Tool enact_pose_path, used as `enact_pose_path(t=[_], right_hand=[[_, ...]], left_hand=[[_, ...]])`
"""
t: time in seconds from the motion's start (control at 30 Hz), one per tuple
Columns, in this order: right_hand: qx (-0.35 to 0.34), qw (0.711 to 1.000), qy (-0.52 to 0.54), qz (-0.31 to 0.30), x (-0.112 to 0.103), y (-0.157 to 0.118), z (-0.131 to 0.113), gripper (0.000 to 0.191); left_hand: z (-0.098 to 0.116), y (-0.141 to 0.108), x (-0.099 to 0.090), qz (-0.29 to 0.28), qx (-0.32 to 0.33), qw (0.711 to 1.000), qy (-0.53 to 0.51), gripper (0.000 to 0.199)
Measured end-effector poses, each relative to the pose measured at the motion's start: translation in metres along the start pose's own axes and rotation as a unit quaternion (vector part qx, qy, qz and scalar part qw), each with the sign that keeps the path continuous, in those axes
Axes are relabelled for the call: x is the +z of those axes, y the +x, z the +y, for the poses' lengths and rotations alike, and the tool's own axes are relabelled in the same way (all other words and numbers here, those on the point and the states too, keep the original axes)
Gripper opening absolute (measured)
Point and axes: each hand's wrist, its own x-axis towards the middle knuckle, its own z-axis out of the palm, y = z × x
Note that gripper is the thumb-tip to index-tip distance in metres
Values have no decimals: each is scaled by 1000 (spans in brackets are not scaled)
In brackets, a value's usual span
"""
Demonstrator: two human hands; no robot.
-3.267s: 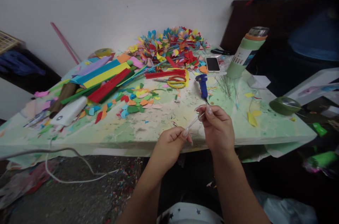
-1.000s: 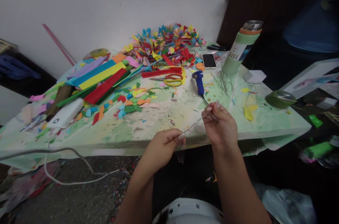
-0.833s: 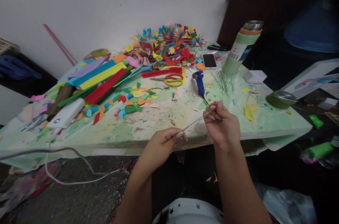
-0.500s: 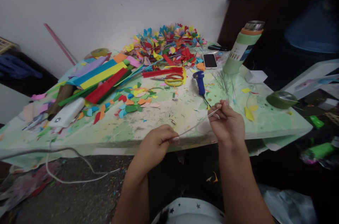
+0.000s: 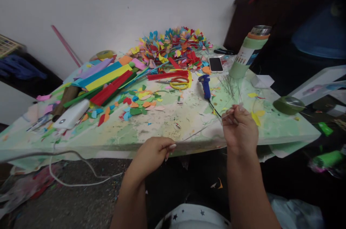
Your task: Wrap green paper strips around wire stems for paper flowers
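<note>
A thin pale wire (image 5: 199, 131) stretches between my hands above the table's front edge. My left hand (image 5: 155, 153) pinches its lower left end between thumb and fingers. The fingers of my right hand (image 5: 240, 126) are curled round its other end, higher and farther right. Just beyond my right hand lies a blue glue gun (image 5: 205, 86) with a black cord. A bundle of thin wires (image 5: 229, 86) rests to the right of the glue gun. Scissors with red and yellow handles (image 5: 180, 83) lie left of it.
Colourful paper flowers (image 5: 167, 48) are heaped at the back. Paper strips (image 5: 108, 79), cut petals (image 5: 140, 103) and a white device (image 5: 72, 114) lie left. A phone (image 5: 216, 65), a green bottle (image 5: 247, 54) and green tape (image 5: 289, 105) are on the right.
My hands have moved farther apart, the left one leftward and slightly down, the right one rightward. More of the wire's length shows between them. The camera view has shifted slightly.
</note>
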Motion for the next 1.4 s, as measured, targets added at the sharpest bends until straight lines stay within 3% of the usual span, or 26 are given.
enact_pose_path(t=[0.23,0.4,0.5,0.6,0.7,0.8,0.87,1.0,1.1,1.17,1.27,1.4], right_hand=[[1,998,33,45,0,2,-1,16],[-29,994,51,90,-12,15,-23,14],[-80,991,46,96,-20,20,-37,19],[-96,994,24,49,-15,10,-34,11],[-60,998,-17,-26,4,-14,-18,14],[-21,991,-72,-113,24,-37,-8,15],[6,985,-80,-155,33,-46,-11,16],[-28,978,-83,-190,41,-52,-32,14],[-84,976,-90,-177,42,-51,-46,13],[-113,978,-91,-148,41,-48,-50,13],[-160,979,-80,-94,38,-43,-51,12],[-229,971,-61,-43,39,-40,-49,16]], left_hand=[[-8,-13,-17,-36,-42,998,-39,33],[-36,-39,-39,-13,-71,997,-10,33],[-57,-57,-48,64,-159,985,23,33],[-60,-64,-48,152,-175,973,-4,35],[-37,-57,-39,267,-163,948,-55,33],[-5,-44,-24,323,-94,940,-58,30],[14,-37,-13,302,-10,950,-74,28],[36,-28,7,161,120,977,-73,48],[43,-26,16,25,159,982,-96,31],[44,-26,20,-23,140,983,-115,26],[37,-29,23,-23,96,990,-105,24],[19,-35,24,28,75,990,-120,30]])
